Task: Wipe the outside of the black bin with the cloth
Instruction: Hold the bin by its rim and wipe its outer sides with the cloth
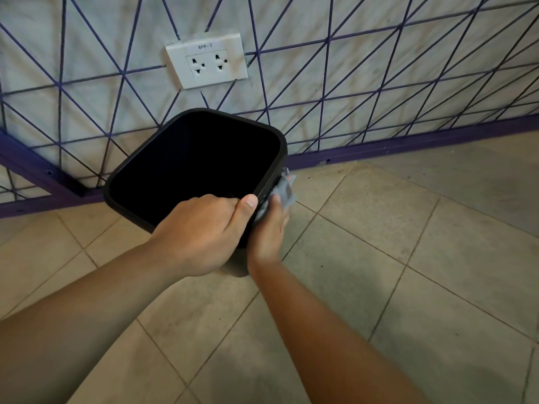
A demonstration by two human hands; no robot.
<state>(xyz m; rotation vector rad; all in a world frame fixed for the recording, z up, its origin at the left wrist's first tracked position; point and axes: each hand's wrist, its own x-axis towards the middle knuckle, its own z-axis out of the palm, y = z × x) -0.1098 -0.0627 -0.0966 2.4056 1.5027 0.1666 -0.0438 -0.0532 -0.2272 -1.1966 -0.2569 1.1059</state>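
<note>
A black bin (137, 167) with a rounded square rim stands on the tiled floor, its dark open top facing me and tilted slightly toward me. My left hand (201, 231) grips the near rim, thumb along the edge. My right hand (269, 225) presses a grey cloth (284, 189) against the bin's right outer wall, just below the rim. Most of the cloth is hidden between my palm and the bin.
Behind the bin rises a white wall with purple diagonal lines and a purple baseboard (379, 148). A white double socket plate (207, 60) sits on the wall above the bin. Beige floor tiles (379, 258) spread out to the right and toward me.
</note>
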